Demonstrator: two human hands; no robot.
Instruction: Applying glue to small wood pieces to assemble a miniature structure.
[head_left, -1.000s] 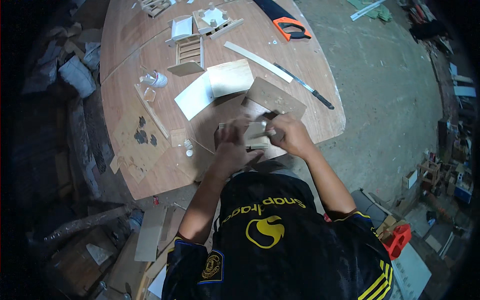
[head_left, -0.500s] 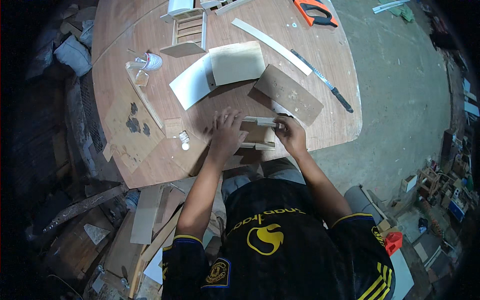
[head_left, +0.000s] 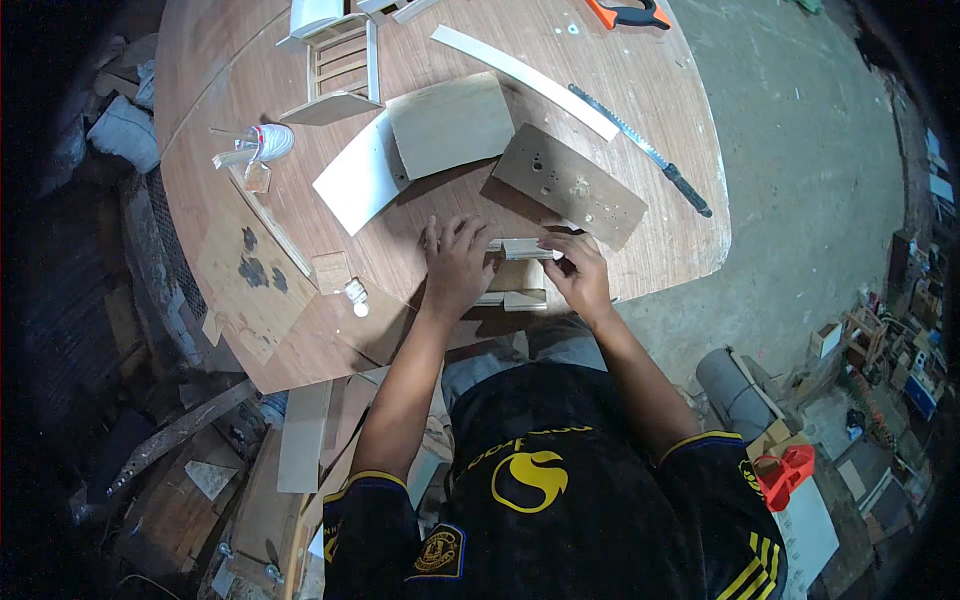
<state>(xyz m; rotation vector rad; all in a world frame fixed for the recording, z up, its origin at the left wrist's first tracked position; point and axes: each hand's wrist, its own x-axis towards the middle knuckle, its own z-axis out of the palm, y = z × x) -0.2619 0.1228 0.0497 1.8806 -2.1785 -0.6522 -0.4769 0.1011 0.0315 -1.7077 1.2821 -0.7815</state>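
Note:
A small wooden frame [head_left: 522, 274] with raised side rails lies at the table's near edge, between my hands. Over its left end rests my left hand [head_left: 458, 268], fingers stretched and slightly apart, the thumb side against the frame. My right hand [head_left: 582, 275] pinches the right end of a short wooden strip [head_left: 526, 249] on the far rail. A small white bit shows by those fingertips, too small to name. Another short wood piece [head_left: 525, 300] sits on the near rail.
Beyond my hands lie a pale board [head_left: 450, 125], a white board [head_left: 362, 175] and a brown holed board [head_left: 570, 185]. A saw blade with a dark handle [head_left: 640, 150] and an orange-handled saw [head_left: 630, 14] lie right. Left are a small white bottle [head_left: 356, 292] and a tub [head_left: 270, 142].
The view has shifted, so the table things appear further left. On the far rail, the short strip sits slightly more to the left, with my right fingers still at its end. My left hand stays put.

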